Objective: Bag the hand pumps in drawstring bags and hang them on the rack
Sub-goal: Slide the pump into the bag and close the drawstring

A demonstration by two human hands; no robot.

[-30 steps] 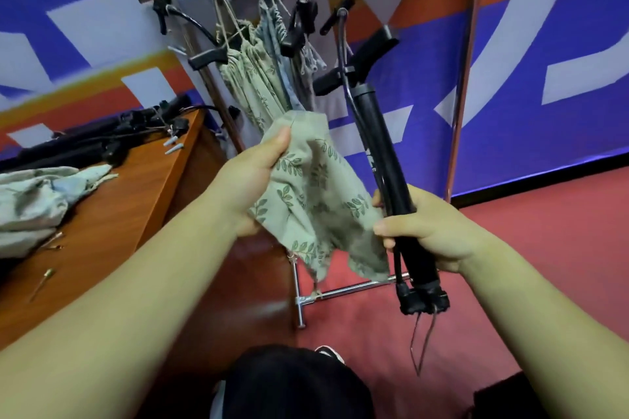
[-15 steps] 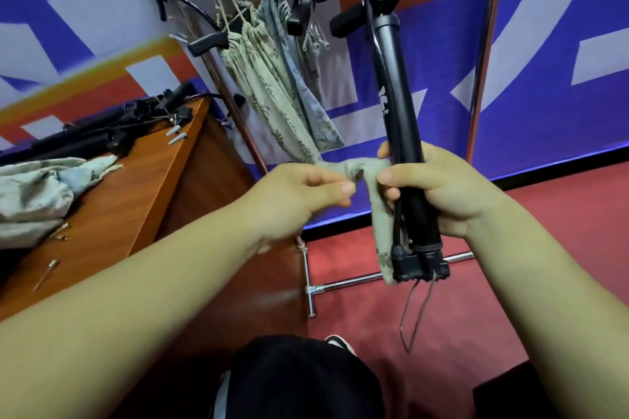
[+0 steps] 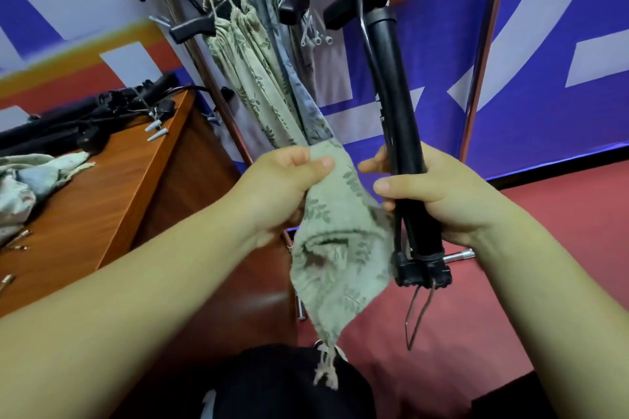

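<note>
My right hand (image 3: 439, 201) grips a black hand pump (image 3: 394, 99) by its lower barrel and holds it upright, handle at the top, base and wire foot loop at the bottom. My left hand (image 3: 282, 187) pinches the top of a pale green leaf-print drawstring bag (image 3: 337, 255), which hangs down beside the pump's base, its cord ends dangling at the bottom. The rack (image 3: 211, 65) stands behind, with several bagged pumps (image 3: 258, 78) hanging from its hooks.
A wooden table (image 3: 102, 194) at the left carries several loose black pumps (image 3: 78, 119), a heap of fabric bags (image 3: 30, 180) and small nozzle parts. The floor is red, and a blue, white and orange wall runs behind the rack.
The bag was bunched tight between both hands half a second ago; now it hangs opened out from my left hand. The pump sits closer in view, still upright in my right hand.
</note>
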